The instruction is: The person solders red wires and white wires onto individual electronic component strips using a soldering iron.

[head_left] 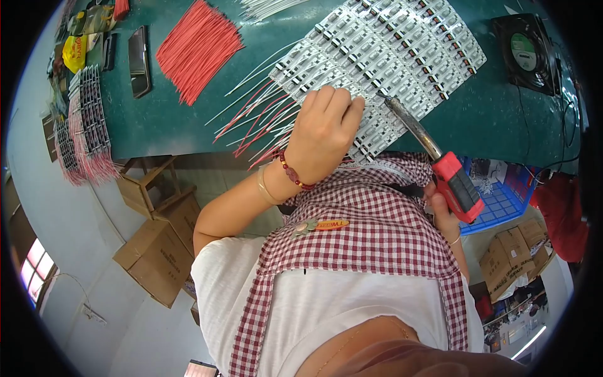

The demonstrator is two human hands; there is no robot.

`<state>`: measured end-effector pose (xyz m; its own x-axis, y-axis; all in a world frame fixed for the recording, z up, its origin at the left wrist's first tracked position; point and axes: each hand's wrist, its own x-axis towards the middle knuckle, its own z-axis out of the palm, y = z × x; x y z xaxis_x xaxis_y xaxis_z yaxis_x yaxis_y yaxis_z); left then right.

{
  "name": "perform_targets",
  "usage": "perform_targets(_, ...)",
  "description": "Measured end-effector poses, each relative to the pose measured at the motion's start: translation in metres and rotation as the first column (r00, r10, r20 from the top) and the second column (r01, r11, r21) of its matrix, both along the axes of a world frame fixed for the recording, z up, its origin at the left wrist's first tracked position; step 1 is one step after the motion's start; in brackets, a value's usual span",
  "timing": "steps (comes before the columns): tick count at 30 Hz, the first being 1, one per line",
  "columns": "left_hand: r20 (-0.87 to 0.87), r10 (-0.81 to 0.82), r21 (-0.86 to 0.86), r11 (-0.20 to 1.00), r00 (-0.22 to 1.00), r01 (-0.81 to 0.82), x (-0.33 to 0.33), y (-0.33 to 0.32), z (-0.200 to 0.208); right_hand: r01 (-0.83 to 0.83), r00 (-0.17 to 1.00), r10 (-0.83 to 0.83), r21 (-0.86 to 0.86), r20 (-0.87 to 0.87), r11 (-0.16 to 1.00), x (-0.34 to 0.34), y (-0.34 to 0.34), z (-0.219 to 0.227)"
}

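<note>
A large white panel of small circuit boards (396, 63) lies slanted on the green table. My left hand (328, 131) rests at the panel's near left part, its fingers curled together and pointing down. What they pinch, if anything, is hidden beneath them. In my right hand (443, 217) is a soldering iron (455, 185) with a red and black handle. Its metal shaft slants up and left, and the dark tip is at the boards, just right of my left fingers. Loose red and white wires (260, 125) fan out from the panel's left edge.
Left of the panel lie a bundle of red wires (198, 50) and a phone (139, 61). Finished-looking board strips with wires (88, 119) hang over the table's left end. A black fan (526, 53) stands at right. Below are a blue crate (502, 204) and cardboard boxes (157, 261).
</note>
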<state>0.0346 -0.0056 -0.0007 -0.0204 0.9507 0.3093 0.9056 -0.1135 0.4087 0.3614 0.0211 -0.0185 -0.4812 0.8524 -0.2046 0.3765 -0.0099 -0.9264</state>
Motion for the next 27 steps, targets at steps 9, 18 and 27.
perform_targets(9, -0.01, -0.009, 0.045, 0.999, 1.0, 0.009, 0.006, -0.004, 0.004, 0.0, 1.0, -0.001, -0.024, -0.021, 1.0, 0.015, -0.005, -0.007)
perform_targets(18, 0.022, -0.067, 0.032, 0.997, 0.998, 0.066, 0.009, -0.005, -0.006, -0.026, 0.999, 0.028, -0.035, 0.04, 0.999, 0.008, -0.004, -0.003)
perform_targets(27, 0.016, -0.015, 0.009, 1.0, 1.0, 0.015, 0.012, -0.002, -0.001, 0.003, 1.0, -0.003, 0.006, -0.005, 1.0, 0.01, -0.006, 0.004)
